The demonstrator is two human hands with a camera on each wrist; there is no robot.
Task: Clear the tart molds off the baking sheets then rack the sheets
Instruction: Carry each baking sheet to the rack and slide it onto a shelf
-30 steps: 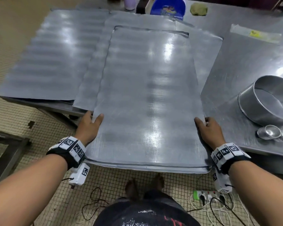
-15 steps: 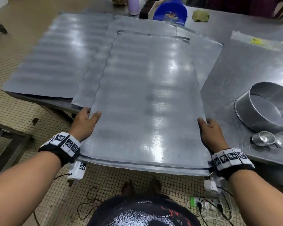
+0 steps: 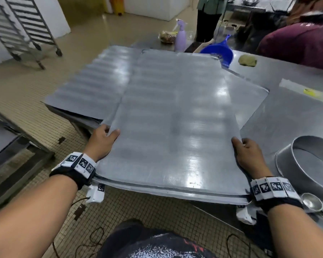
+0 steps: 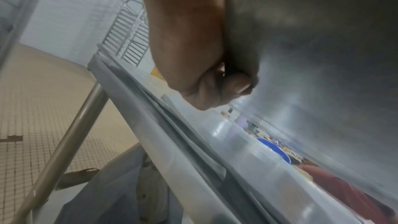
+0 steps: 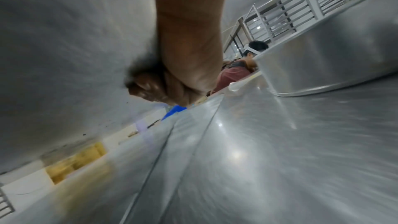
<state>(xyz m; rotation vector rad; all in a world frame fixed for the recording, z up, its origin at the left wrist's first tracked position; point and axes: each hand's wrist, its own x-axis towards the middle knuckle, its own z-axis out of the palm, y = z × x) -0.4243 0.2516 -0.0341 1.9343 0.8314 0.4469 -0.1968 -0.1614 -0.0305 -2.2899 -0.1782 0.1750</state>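
Observation:
I hold a stack of bare baking sheets by its long sides, raised off the steel table and sticking out past the near edge. My left hand grips the left side, thumb on top and fingers curled under. My right hand grips the right side the same way, fingers under the sheet. More sheets lie on the table beneath and to the left. Small tart molds sit by my right wrist at the table's edge.
A round cake tin stands on the table at the right. Wheeled sheet racks stand far left on the tiled floor. A blue dustpan, a purple spray bottle and two people are beyond the table. A low frame is on my left.
The sheets have come up off the table and toward me, and my view has lifted so the racks and the room now show. Both hands keep their grip.

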